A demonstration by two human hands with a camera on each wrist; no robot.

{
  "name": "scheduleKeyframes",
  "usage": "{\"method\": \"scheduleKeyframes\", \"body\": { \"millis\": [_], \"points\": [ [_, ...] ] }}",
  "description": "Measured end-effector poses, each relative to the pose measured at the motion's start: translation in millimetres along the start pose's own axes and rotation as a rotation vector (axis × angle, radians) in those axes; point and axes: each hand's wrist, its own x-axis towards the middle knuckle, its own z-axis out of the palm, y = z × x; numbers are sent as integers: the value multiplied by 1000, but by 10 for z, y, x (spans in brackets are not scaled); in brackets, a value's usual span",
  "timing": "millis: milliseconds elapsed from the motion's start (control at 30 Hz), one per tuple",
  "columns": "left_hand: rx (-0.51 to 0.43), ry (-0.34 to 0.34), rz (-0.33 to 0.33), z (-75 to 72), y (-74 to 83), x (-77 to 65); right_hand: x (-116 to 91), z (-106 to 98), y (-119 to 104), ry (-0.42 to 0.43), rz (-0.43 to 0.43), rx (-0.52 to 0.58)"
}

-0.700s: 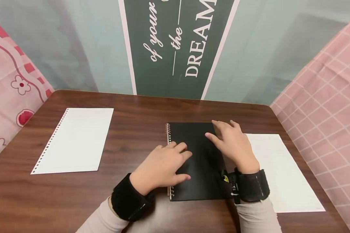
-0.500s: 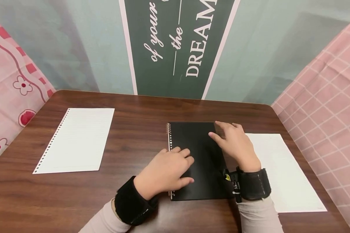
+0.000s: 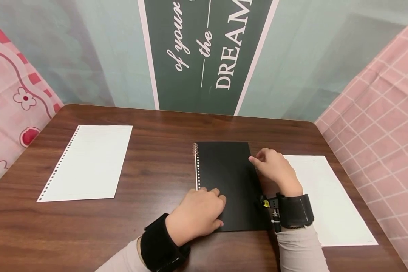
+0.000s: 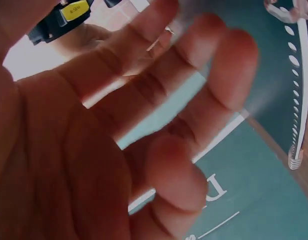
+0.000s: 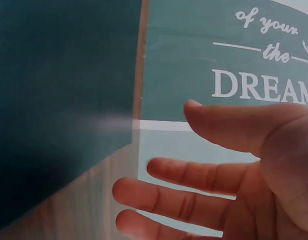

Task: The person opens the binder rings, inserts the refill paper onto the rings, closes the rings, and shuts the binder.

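A black loose-leaf notebook (image 3: 226, 170) lies flat on the table, its clear ring binding (image 3: 197, 164) along the left side. Over its lower left part is my left hand (image 3: 200, 215), palm down, covering the lower rings. The left wrist view shows the fingers of this hand (image 4: 144, 95) loosely bent, gripping nothing, with the punched holes beyond. My right hand (image 3: 277, 172) is at the upper right edge of the cover, thumb tip right by that edge. In the right wrist view its fingers (image 5: 179, 200) are spread and relaxed, beside the dark cover (image 5: 64, 85).
A white sheet with punched holes (image 3: 88, 162) lies on the left of the wooden table (image 3: 156, 158). Another white sheet (image 3: 329, 204) lies on the right, partly under my right forearm. Behind stands a green lettered backdrop (image 3: 207, 75), with pink cloths at both sides.
My left hand has slid down along the binding toward the notebook's lower edge. My right hand has drawn back slightly toward me, its fingers more bent. The notebook and both sheets stay put.
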Motion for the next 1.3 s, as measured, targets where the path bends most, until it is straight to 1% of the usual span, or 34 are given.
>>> {"method": "scheduleKeyframes", "body": {
  "millis": [100,200,367,500,600,667,733,800,967,1100,1200,1300],
  "points": [
    [21,-23,-31,5,47,13,20,6,34,-10,33,54],
    [33,-46,-34,20,96,17,29,21,63,-42,68,120],
    [62,-48,-39,82,148,-20,2,82,79,-72,110,203],
    [67,-95,-54,156,190,-62,-44,184,73,-99,145,258],
    [50,-138,-59,216,231,-93,-83,254,67,-133,168,313],
    [45,-145,-60,248,256,-101,-100,278,67,-142,179,342],
    [45,-136,-57,266,274,-98,-106,274,74,-144,178,360],
    [54,-119,-50,269,283,-86,-103,252,82,-140,171,350],
    [41,-62,-37,245,283,-58,-86,181,104,-143,160,333],
    [34,-18,-41,227,290,-38,-75,133,104,-144,158,353],
    [17,-6,-48,214,293,-16,-62,93,99,-152,148,357],
    [-3,1,-60,199,290,1,-45,47,101,-187,134,389]
  ]
}}
